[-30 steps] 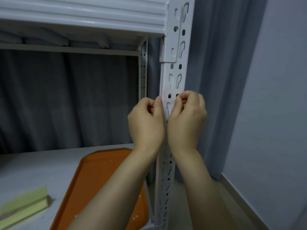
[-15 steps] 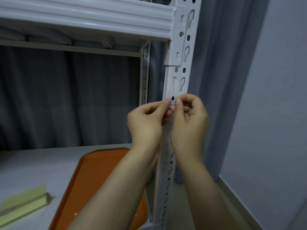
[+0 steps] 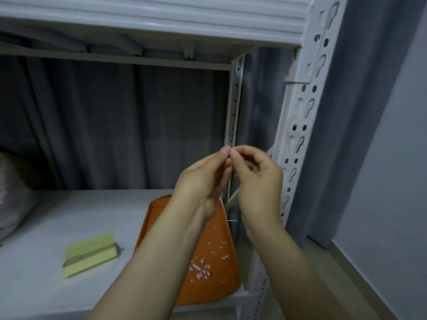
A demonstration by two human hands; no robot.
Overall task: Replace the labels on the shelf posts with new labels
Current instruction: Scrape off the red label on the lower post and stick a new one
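The white slotted shelf post (image 3: pixel 298 112) stands at the right, with pinkish label remnants (image 3: pixel 291 132) around its holes. My left hand (image 3: pixel 203 179) and my right hand (image 3: pixel 258 181) are raised together left of the post, above the orange tray (image 3: pixel 208 285). Their fingertips meet and pinch something tiny between them; it is too small to make out. Small white and pink label scraps (image 3: pixel 203 270) lie in the tray.
A yellow-green pad of labels (image 3: pixel 90 252) lies on the grey shelf board (image 3: pixel 69 215) to the left. A grey cloth bundle (image 3: pixel 13 195) sits at the far left. Dark curtains hang behind; a pale wall (image 3: pixel 392 181) is at right.
Both hands have come off the post and moved left and down, fingertips still pinched together. The label patch on the post is now mostly stripped. The view has shifted left.
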